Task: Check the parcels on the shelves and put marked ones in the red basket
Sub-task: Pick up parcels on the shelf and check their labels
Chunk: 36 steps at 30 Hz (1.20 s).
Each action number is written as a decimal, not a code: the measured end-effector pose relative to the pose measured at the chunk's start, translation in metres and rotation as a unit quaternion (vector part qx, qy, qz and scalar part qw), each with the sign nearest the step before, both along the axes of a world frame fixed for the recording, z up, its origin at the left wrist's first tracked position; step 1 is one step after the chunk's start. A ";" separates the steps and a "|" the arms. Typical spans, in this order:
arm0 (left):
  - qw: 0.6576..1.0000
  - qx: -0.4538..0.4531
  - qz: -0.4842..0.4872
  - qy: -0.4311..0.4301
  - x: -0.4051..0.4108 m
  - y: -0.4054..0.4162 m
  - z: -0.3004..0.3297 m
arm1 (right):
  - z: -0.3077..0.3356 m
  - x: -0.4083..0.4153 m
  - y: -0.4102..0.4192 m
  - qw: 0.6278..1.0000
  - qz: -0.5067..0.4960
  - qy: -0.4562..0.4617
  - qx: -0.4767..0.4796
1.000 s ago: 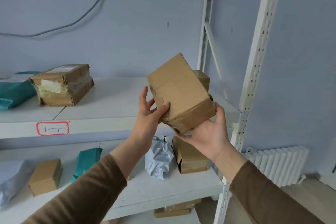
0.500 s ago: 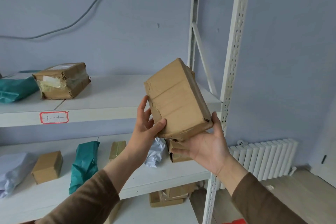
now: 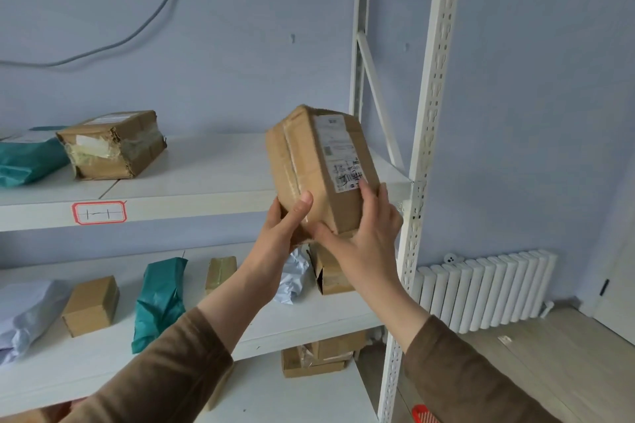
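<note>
Fingers of the left hand and the right hand curl round the bottom of a brown cardboard parcel, held upright before the top shelf. Its white shipping label carries dark scribbles. A red basket corner peeks in at floor level.

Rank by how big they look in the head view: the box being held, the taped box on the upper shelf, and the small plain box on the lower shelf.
1. held box, though nearness inflates it
2. taped box
3. small plain box
</note>
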<state>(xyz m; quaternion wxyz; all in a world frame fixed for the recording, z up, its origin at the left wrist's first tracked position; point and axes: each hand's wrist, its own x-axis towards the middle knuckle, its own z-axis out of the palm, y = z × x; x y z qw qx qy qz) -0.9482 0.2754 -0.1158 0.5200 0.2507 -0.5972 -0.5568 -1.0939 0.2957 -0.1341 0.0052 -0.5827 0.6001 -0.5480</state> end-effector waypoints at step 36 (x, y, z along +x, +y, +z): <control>0.982 -0.031 0.128 -0.133 0.043 -0.039 -0.035 | -0.028 -0.023 -0.017 0.979 0.196 -0.051 -0.035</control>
